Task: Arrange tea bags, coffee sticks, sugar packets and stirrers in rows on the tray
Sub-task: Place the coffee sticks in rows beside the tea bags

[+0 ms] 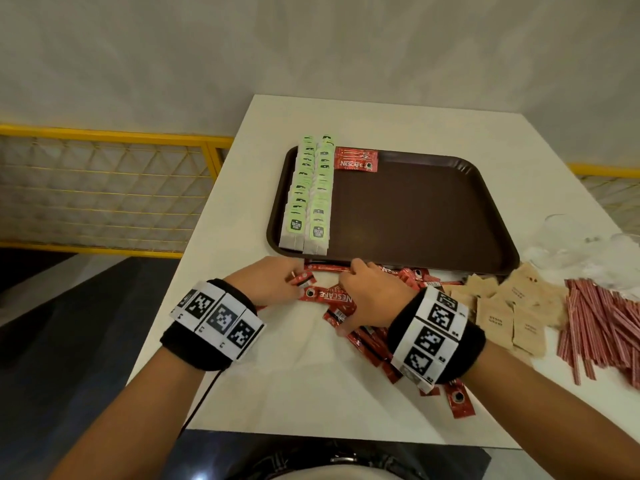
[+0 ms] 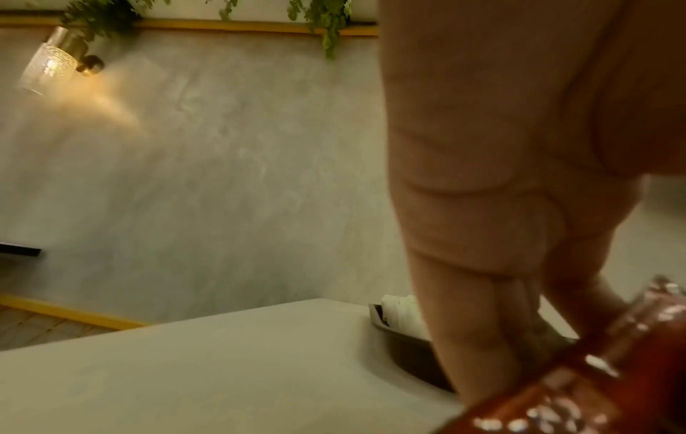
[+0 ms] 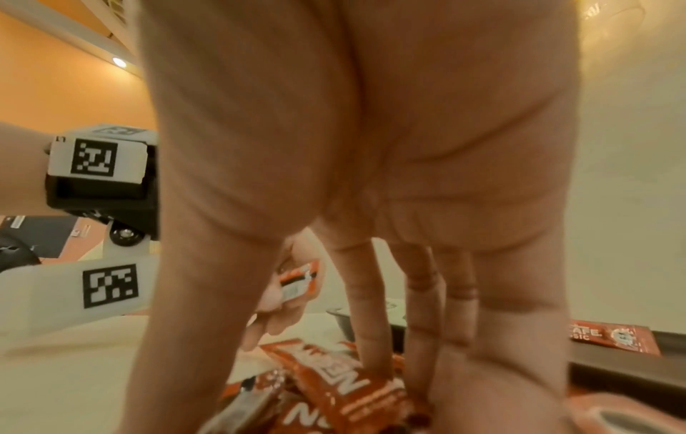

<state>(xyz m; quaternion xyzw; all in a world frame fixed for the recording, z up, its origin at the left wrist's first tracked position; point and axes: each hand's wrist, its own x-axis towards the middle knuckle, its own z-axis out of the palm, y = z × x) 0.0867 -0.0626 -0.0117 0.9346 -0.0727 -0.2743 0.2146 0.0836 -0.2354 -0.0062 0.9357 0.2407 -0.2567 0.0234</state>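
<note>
Coffee step in hand. Tea bags fill two rows at the tray's left side; a few coffee sticks lie beside them. Just before the tray, the left hand pinches a stick; the right hand, fingers straight, presses the loose pile. Next, I judge: gather, square, lay below those.

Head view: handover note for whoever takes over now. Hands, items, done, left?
Left hand: pinches a few red Nescafe coffee sticks, just gathered off the table.
Right hand: fingers straight, pressing down on the loose pile of red coffee sticks in front of the tray.
Brown plastic tray: two rows of green-and-white tea bags along its left side; one batch of coffee sticks at the far edge beside them.
Off the tray, to the right: brown paper sugar packets, red-and-white striped stirrers.
Done: tea rows.
Left: remaining coffee sticks, sugar, stirrers.
</note>
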